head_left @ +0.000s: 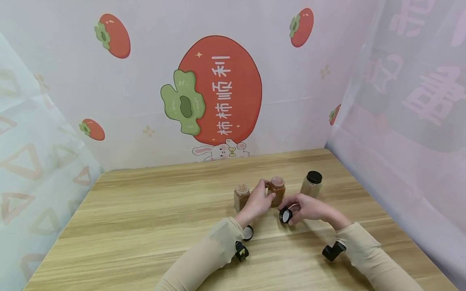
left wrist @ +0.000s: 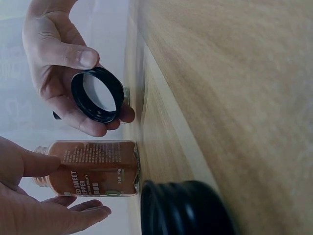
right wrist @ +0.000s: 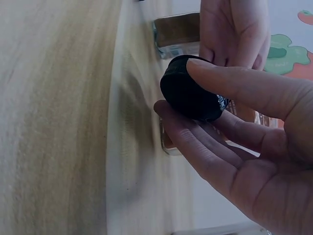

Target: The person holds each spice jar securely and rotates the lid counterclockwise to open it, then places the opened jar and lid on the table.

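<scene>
I have the left grip clasped round the red pepper jar on the worktop. Just front-right of that jar, my right grip pinches a black lid; a brown-filled jar stands left.

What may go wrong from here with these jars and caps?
The black cap might slip from the right hand, which pinches it between thumb and fingers.
The left hand, gripping the red pepper jar, might bump the uncapped brown jar beside it; contents could escape through the top holes.
</scene>
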